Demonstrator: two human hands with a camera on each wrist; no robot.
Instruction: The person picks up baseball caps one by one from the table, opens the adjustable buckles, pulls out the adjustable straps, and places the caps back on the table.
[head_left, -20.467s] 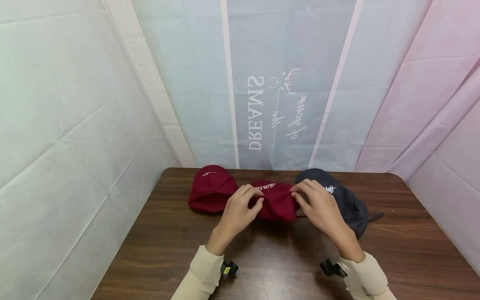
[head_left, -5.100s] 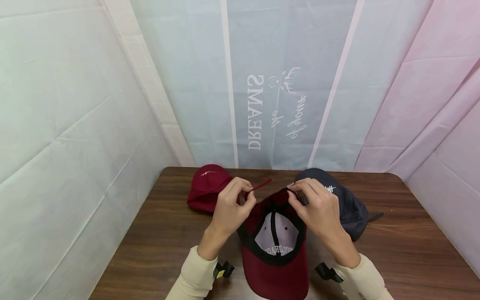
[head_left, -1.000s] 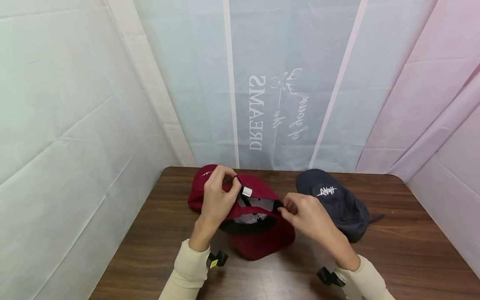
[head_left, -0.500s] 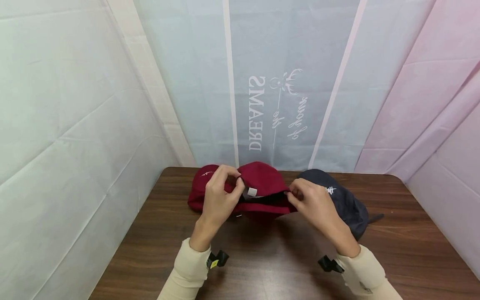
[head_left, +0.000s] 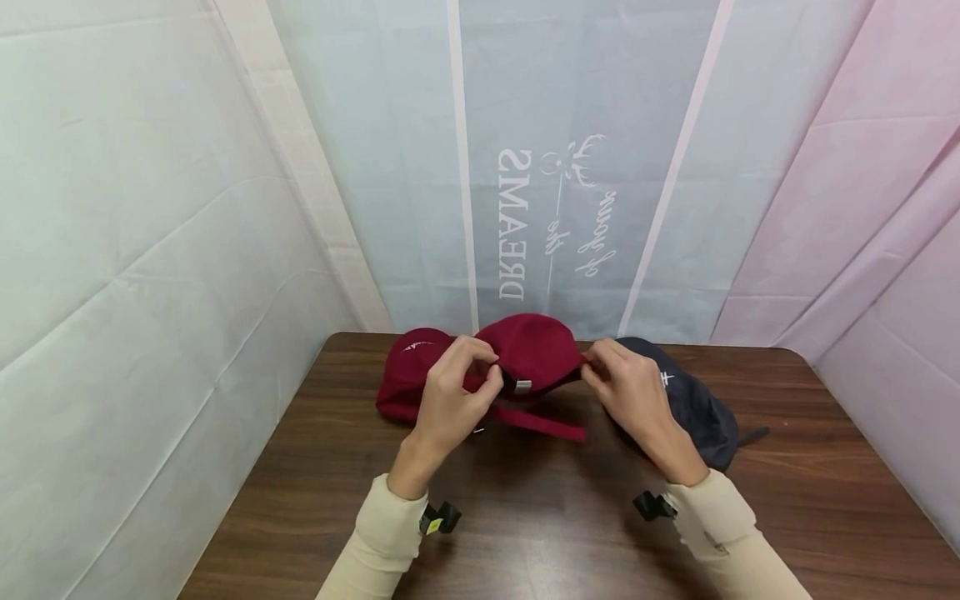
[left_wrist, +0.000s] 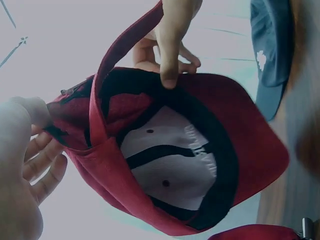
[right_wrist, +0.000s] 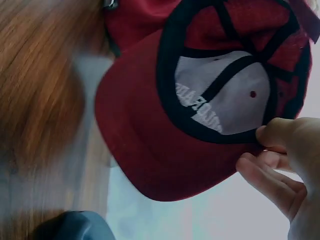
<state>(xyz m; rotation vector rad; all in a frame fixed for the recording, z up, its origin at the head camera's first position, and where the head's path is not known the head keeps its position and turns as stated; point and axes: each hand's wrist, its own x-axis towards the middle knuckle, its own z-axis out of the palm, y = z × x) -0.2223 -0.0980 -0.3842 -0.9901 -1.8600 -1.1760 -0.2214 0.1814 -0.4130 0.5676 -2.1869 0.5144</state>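
Observation:
Between my two hands hangs a red baseball cap (head_left: 532, 346), its crown toward the back wall in the head view. My left hand (head_left: 457, 387) pinches the rear edge of its opening, beside a small metal buckle (head_left: 522, 387). My right hand (head_left: 630, 387) pinches the rim on the other side; in the right wrist view its thumb (right_wrist: 275, 134) lies on the black inner band. A loose red strap (head_left: 540, 423) sticks out below the cap. Pale lining with mirrored white lettering (left_wrist: 200, 150) and the brim (left_wrist: 255, 135) show in the left wrist view.
A second red cap (head_left: 408, 383) sits at the back left of the brown wooden table (head_left: 525, 533), close to my left hand. On the right, a dark navy cap (head_left: 697, 408) lies partly behind my right hand. Pale fabric walls (head_left: 375, 167) enclose the table.
Over the last second the held cap has tipped up, hiding its inside and brim from the head view. Its strap now stands loose in front. My right hand has risen toward the back.

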